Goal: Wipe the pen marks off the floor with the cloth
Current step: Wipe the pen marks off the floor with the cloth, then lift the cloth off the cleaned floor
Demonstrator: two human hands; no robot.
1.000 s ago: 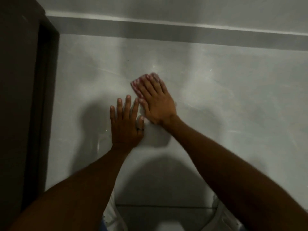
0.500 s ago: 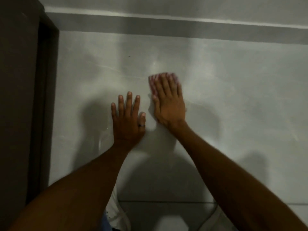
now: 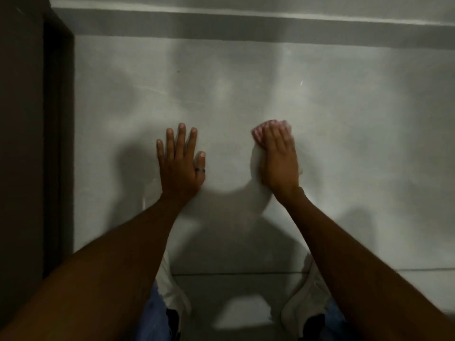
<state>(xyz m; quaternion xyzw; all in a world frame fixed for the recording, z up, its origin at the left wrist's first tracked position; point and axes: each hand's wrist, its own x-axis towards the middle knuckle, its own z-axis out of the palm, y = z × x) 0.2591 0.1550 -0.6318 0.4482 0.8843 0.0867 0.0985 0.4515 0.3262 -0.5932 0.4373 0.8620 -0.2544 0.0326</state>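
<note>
My right hand (image 3: 279,159) presses a pink and white cloth (image 3: 258,132) flat against the grey floor (image 3: 357,134), right of centre. Only the cloth's far edge shows past my fingertips; the rest is hidden under the palm. My left hand (image 3: 179,161) lies flat on the floor with fingers spread, a ring on the thumb, holding nothing. It is a hand's width to the left of the right hand. A faint pale streak (image 3: 157,89) runs across the floor beyond my left hand. I cannot make out distinct pen marks in this dim, blurred view.
A dark door frame (image 3: 57,143) stands along the left side. A grey skirting band (image 3: 246,28) and wall close off the far edge. My white shoes (image 3: 172,291) are near the bottom, by a tile joint (image 3: 234,273).
My right hand has slid the cloth to the right and slightly nearer, away from my left hand. The left hand has stayed flat in the same place on the floor.
</note>
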